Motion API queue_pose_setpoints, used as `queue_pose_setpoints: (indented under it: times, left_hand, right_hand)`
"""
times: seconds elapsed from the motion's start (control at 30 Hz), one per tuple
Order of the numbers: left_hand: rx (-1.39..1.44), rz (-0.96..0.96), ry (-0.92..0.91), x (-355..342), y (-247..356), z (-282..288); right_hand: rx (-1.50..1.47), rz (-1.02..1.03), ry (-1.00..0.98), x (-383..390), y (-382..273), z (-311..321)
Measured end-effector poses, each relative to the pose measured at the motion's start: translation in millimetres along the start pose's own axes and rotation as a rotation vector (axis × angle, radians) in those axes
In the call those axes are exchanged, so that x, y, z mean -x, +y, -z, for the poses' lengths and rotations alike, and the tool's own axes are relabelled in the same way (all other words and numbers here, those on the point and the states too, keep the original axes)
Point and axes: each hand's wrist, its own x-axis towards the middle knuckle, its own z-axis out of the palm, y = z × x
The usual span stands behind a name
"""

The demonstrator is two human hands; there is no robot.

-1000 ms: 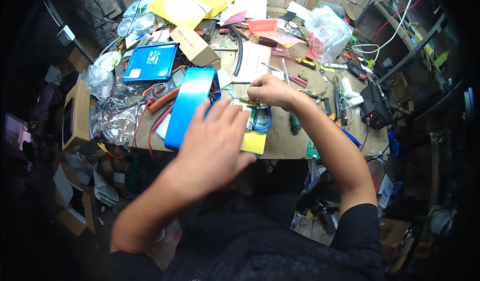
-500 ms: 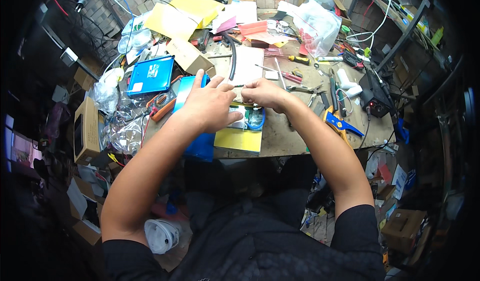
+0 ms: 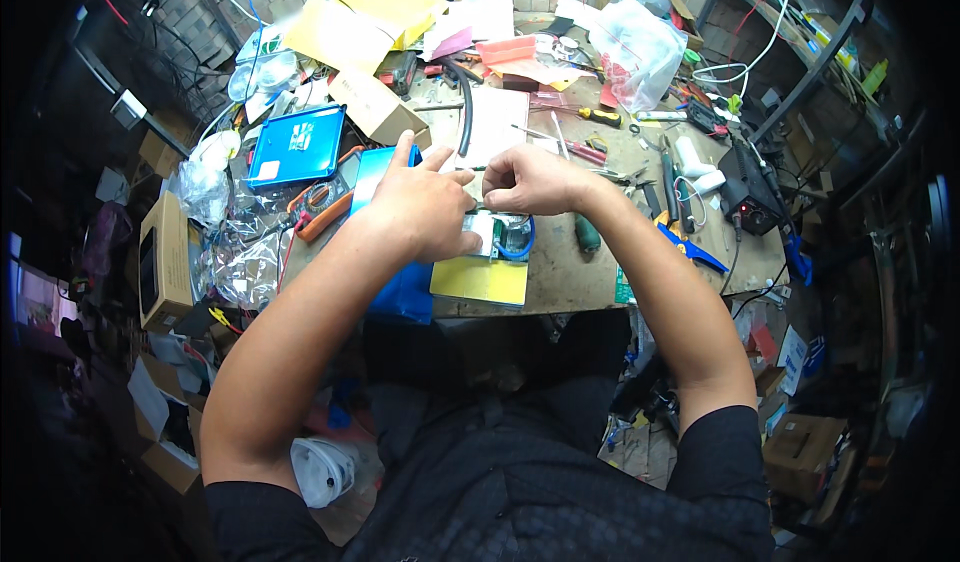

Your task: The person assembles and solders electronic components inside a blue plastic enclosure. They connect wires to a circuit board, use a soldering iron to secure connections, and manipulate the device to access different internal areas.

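Observation:
My left hand (image 3: pixel 425 202) rests with spread fingers over an opened blue device, pressing on its edge by a white block (image 3: pixel 482 234). Beside the thumb, a green circuit board and a loop of blue wire (image 3: pixel 517 253) show. The blue casing (image 3: pixel 400 297) extends under the hand toward the table's front edge, and a yellow panel (image 3: pixel 480 280) lies in front of the wiring. My right hand (image 3: pixel 535 179) is closed in a pinch just right of the left fingertips, above the device's far side. Whatever its fingertips grip is hidden or too small to name.
A blue lid (image 3: pixel 298 147) and an orange-cased meter (image 3: pixel 325 217) lie left. Pliers (image 3: pixel 668 187), a green-handled tool (image 3: pixel 587 233), blue wire strippers (image 3: pixel 695 249) and a black power unit (image 3: pixel 748 200) are right. Yellow envelopes (image 3: pixel 345 37) and a plastic bag (image 3: pixel 640 52) sit at the back.
My right hand has turned and its wrist has shifted slightly up and right, uncovering the green-handled tool; its forearm now covers more of the wire strippers. My left hand stays nearly in place.

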Motion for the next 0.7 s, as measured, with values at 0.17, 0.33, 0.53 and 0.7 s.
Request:
queue_pose_setpoints:
  times: [0.17,0.33,0.53,0.7]
  left_hand:
    - [-0.024,-0.043,0.034,-8,-11,-3]
    - [-0.078,-0.112,0.102,-11,-20,-10]
    - [-0.106,-0.165,0.108,-14,-23,-11]
    - [-0.123,-0.153,0.142,-15,-18,-9]
  right_hand:
    - [0.08,-0.002,-0.031,0,-16,7]
    - [0.228,0.077,0.001,-2,-16,0]
    - [0.367,0.007,0.025,-6,-25,-8]
    - [0.448,0.008,0.126,-13,-19,-23]
